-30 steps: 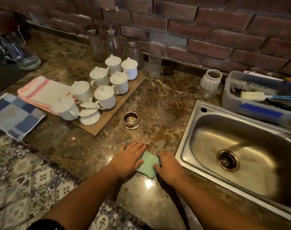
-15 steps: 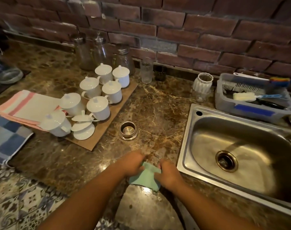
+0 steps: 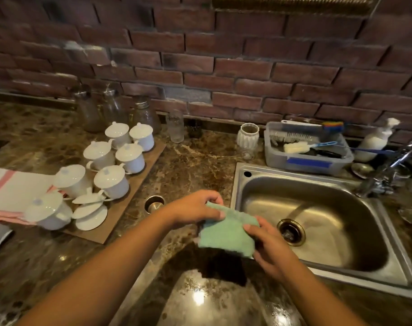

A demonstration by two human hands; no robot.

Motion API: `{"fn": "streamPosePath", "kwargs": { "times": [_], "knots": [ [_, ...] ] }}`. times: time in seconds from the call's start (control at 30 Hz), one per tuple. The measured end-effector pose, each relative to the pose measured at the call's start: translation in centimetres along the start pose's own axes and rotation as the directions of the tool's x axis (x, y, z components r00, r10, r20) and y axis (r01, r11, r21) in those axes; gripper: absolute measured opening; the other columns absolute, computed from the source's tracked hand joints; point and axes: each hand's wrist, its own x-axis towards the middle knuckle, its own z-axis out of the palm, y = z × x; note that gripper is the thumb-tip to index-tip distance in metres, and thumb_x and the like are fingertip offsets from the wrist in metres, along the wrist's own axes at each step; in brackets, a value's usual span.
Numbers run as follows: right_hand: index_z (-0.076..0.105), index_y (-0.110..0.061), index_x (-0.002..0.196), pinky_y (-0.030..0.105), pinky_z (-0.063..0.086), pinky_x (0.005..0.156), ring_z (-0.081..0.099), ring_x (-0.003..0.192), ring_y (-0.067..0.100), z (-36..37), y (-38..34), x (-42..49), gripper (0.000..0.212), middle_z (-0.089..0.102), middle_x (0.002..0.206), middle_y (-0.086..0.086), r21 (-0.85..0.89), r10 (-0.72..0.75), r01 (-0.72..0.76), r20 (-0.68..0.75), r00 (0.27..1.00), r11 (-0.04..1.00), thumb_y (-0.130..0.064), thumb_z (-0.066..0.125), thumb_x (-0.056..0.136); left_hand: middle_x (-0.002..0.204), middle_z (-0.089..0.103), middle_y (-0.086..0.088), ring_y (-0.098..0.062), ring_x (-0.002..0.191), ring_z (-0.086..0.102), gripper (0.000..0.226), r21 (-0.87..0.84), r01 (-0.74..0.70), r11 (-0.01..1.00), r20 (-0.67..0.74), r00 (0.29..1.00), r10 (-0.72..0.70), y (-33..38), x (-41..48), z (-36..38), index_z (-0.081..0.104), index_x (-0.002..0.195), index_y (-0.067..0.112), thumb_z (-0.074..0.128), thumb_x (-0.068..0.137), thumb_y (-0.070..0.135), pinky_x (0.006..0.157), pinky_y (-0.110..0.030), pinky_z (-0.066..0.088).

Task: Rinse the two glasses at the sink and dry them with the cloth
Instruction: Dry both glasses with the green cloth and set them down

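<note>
The green cloth [image 3: 226, 231], folded and rumpled, hangs over the table [image 3: 195, 161] edge just left of the sink [image 3: 237, 184]. The left hand [image 3: 195, 209] pinches its top and the right hand [image 3: 270, 245] its right side. The sink is steel. A tall clear glass [image 3: 175, 127] and a short dark glass [image 3: 195, 128] stand upright, side by side, at the table's back.

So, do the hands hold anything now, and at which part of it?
Both hold the green cloth. The left hand pinches its upper left corner, and the right hand grips its right edge.
</note>
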Motion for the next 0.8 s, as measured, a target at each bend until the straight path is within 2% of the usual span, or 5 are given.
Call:
{"fn": "streamPosePath", "kwargs": {
  "times": [0.17,0.27,0.43,0.67,0.8],
  "knots": [
    [0.058,-0.004,0.131,0.057,0.059,0.085,0.069,0.109,0.041,-2.7,-4.8,-3.4,0.093,0.066,0.128,0.026,0.399,0.022,-0.072,0.128,0.991,0.914,-0.017,0.099,0.049,0.082,0.058,0.003,-0.007,0.07,0.055,0.012,-0.125,-0.142,0.982,0.079,0.985,0.153,8.9,1.5,2.6,0.061,0.088,0.019,0.071,0.083,0.021,0.058,-0.02,0.045],
    [0.06,-0.005,0.128,0.061,0.054,0.091,0.071,0.102,0.046,-5.0,-6.8,-5.3,0.115,0.068,0.123,0.027,0.508,0.043,-0.103,0.128,0.991,0.855,-0.021,0.105,0.023,0.085,0.059,0.003,-0.004,0.072,0.057,0.011,-0.131,-0.172,0.976,0.131,0.973,0.189,13.2,2.6,4.8,0.06,0.095,0.015,0.07,0.089,0.017,0.062,-0.017,0.048],
    [0.058,-0.005,0.13,0.054,0.061,0.054,0.069,0.091,0.056,-8.9,-10.3,-9.6,0.116,0.063,0.121,0.034,0.623,-0.025,-0.191,0.321,0.947,0.759,-0.017,0.105,0.024,0.092,0.064,-0.002,-0.012,0.082,0.063,0.008,-0.104,-0.12,0.987,0.207,0.968,0.14,17.8,5.0,9.1,0.061,0.1,0.014,0.066,0.095,0.011,0.07,-0.024,0.053],
    [0.057,-0.004,0.13,0.054,0.061,0.063,0.07,0.098,0.052,-16.7,-12.7,-13.1,0.106,0.065,0.122,0.034,0.605,-0.091,-0.088,0.259,0.962,0.792,-0.002,0.1,0.033,0.096,0.069,-0.006,-0.018,0.087,0.067,0.018,-0.018,0.038,0.999,0.296,0.955,-0.031,22.8,10.0,16.4,0.067,0.103,0.014,0.074,0.088,0.019,0.074,-0.031,0.054],
    [0.052,-0.005,0.135,0.064,0.056,0.083,0.067,0.105,0.051,-22.3,-13.8,-14.6,0.109,0.063,0.127,0.034,0.619,-0.085,-0.03,0.157,0.984,0.785,0.006,0.098,0.037,0.092,0.07,-0.003,-0.014,0.08,0.068,0.017,0.123,0.063,0.99,0.299,0.949,-0.097,25.6,13.4,20.9,0.067,0.105,0.013,0.074,0.09,0.016,0.058,-0.022,0.054]
  ]
}}
